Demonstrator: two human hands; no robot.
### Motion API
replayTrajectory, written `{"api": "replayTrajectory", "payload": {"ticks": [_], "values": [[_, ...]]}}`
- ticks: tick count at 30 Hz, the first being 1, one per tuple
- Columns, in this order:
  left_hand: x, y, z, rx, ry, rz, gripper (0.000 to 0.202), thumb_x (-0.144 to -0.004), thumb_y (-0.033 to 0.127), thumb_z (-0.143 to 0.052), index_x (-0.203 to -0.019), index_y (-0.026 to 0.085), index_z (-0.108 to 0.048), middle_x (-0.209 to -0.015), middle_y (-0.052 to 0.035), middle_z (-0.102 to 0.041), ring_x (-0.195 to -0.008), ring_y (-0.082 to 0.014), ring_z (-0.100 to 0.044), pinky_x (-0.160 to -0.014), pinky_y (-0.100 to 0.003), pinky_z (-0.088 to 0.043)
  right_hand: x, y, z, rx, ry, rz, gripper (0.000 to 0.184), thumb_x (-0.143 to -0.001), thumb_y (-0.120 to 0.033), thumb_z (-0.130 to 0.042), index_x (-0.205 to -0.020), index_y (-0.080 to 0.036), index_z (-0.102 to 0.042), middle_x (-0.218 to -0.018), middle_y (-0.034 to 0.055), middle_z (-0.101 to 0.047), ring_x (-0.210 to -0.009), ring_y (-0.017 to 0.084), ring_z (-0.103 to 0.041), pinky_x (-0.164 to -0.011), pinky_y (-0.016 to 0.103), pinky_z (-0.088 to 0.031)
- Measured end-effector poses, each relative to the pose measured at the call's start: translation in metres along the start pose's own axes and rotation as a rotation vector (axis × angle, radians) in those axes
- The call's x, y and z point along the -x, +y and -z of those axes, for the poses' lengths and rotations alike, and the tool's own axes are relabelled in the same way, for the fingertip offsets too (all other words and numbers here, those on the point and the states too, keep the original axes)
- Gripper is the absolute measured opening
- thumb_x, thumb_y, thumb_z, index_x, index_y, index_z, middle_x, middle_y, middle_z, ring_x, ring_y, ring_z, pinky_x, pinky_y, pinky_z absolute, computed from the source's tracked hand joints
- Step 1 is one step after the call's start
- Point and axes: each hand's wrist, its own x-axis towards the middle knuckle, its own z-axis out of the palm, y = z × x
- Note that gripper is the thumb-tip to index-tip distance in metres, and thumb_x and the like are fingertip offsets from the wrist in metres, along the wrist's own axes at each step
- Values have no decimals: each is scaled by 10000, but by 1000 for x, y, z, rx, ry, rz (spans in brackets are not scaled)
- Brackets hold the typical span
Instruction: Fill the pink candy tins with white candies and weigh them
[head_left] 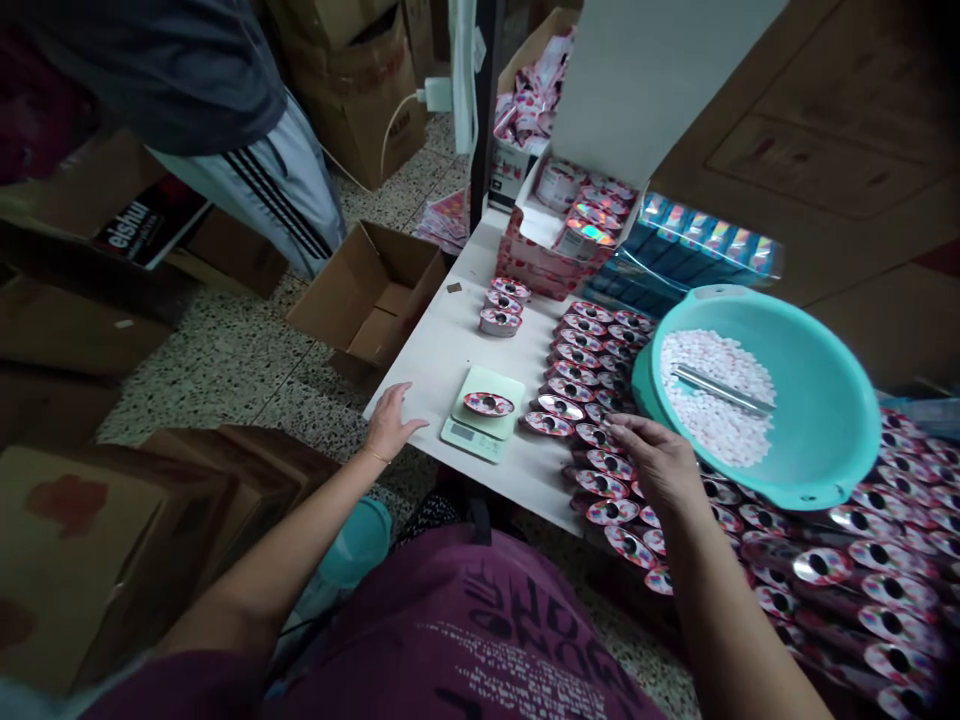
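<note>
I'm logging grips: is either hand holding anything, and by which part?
The left hand holds nothing. The right hand is at a red-and-white oval container with a dark round hole; whether it is gripped cannot be told.

Scale (487, 449): pale green, flat, with its display (463, 434) at 7 o'clock. Pack (489, 404): oval, red-rimmed, dark-centred; lies on the scale, long axis roughly 9 to 3 o'clock. Packs (578, 357): same pattern, massed in close rows, from the scale's 2 to 4 o'clock.
</note>
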Motion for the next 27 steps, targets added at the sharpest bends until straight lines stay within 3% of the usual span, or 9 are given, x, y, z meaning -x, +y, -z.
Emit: {"api": "replayTrajectory", "payload": {"ticks": [3,7,14,17,22,25,27], "values": [[17,-15,5,-14,10,57,692,-638,310,-700,-1220,184,-347,-1176,-112,-464,-958,-214,-540,-850,-364,-462,-3,0,-14,-24,-35,-12,281,-567,-354,-739,-797,-201,-685,-782,11,-659,-691,125,-563,-672,255,-442],[28,-16,3,3,9,80,664,-649,291,-692,-1215,170,-366,-1171,-113,-475,-950,-208,-545,-864,-362,-454,-5,-2,-31,-20,-76,-65,305,-561,-362,-740,-813,-201,-680,-697,-4,-639,-600,116,-539,-571,247,-438],[22,-7,-1,27,16,-4,545,-679,300,-669,-1156,169,-440,-1133,-104,-520,-1044,-225,-502,-908,-374,-425,-6,-2,-49,51,-112,-81,335,-581,-405,-713,-840,-196,-675,-560,-17,-582,-526,116,-517,-483,234,-419],[9,9,-8,65,-13,-43,547,-684,303,-665,-1166,177,-439,-1148,-101,-518,-1070,-224,-481,-930,-379,-405,-4,0,-50,68,-104,-96,382,-577,-427,-708,-873,-190,-669,-601,0,-602,-520,126,-522,-469,251,-440],[-21,52,-27,107,-149,-165,589,-681,298,-668,-1204,178,-423,-1218,-101,-485,-1125,-231,-436,-970,-379,-362,1,5,-47,67,-111,-103,453,-572,-464,-697,-926,-184,-664,-640,17,-625,-534,143,-539,-468,275,-466],[-40,75,-38,91,-266,-244,438,-713,228,-622,-1128,176,-492,-1145,-80,-529,-1058,-219,-465,-930,-363,-390,2,8,-40,58,-101,-72,424,-583,-450,-698,-904,-175,-670,-685,22,-641,-580,144,-555,-534,282,-481],[-56,84,-42,67,-285,-263,327,-736,183,-577,-1060,173,-533,-1054,-67,-560,-988,-209,-483,-892,-348,-412,3,9,-34,28,-97,-57,371,-601,-418,-700,-881,-177,-672,-740,23,-652,-619,139,-565,-595,281,-483]]}}
